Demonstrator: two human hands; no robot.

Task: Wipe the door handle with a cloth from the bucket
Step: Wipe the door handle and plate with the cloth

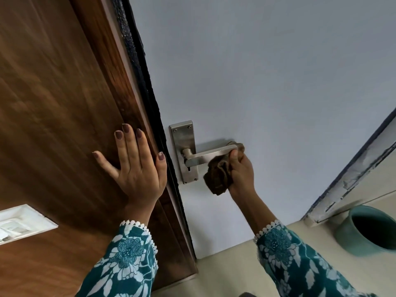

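A silver lever door handle [205,155] on a steel backplate [183,138] is fixed to the pale blue-grey door [257,71]. My right hand [241,171] grips a bunched brown cloth [218,176] and presses it around the outer end of the lever. A fold of the cloth hangs below the handle. My left hand [134,166] lies flat, fingers spread, on the dark wooden frame [64,103] just left of the door's edge. The teal bucket [364,230] stands on the floor at the lower right; its inside is dark.
A white switch plate [21,224] is set in the wooden panel at lower left. A black strip [145,86] runs along the door's edge. Beige floor [225,273] lies below, and a worn painted skirting [351,183] runs up at the right.
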